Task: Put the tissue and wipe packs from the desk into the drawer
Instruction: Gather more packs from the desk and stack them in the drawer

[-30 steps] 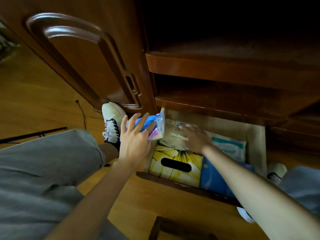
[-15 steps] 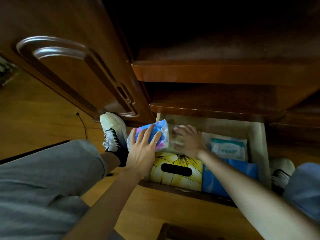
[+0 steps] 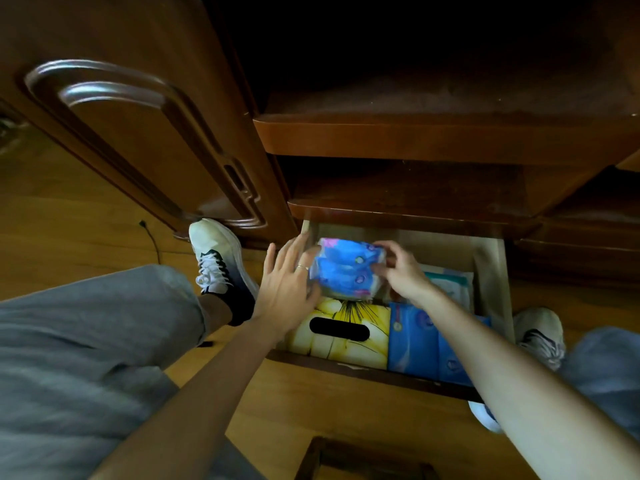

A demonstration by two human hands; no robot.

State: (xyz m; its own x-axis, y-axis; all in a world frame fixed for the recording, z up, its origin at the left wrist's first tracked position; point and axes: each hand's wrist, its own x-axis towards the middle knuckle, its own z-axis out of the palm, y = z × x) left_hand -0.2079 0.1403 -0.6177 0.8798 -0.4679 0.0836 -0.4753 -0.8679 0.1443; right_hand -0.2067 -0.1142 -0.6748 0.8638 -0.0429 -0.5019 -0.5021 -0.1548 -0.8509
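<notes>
A blue and pink tissue pack (image 3: 346, 268) sits over the back left of the open bottom drawer (image 3: 491, 271). My right hand (image 3: 401, 271) grips its right end from above. My left hand (image 3: 287, 282) rests against its left end with fingers spread, a ring on one finger. Inside the drawer lie a yellow tissue box (image 3: 343, 330) with a dark oval slot at the front left, blue packs (image 3: 419, 341) at the front right, and a white and teal wipe pack (image 3: 450, 285) behind them.
An open dark wooden cabinet door (image 3: 145, 140) stands to the left. Two wooden shelves (image 3: 415, 140) overhang the drawer. My knees in grey trousers and white sneakers (image 3: 218, 258) flank the drawer on the wooden floor. A thin cable (image 3: 152, 240) lies at the left.
The blue and pink pack moved right, from beside the drawer's left wall to over its back. My right hand lifted off the packs below and took hold of its right end.
</notes>
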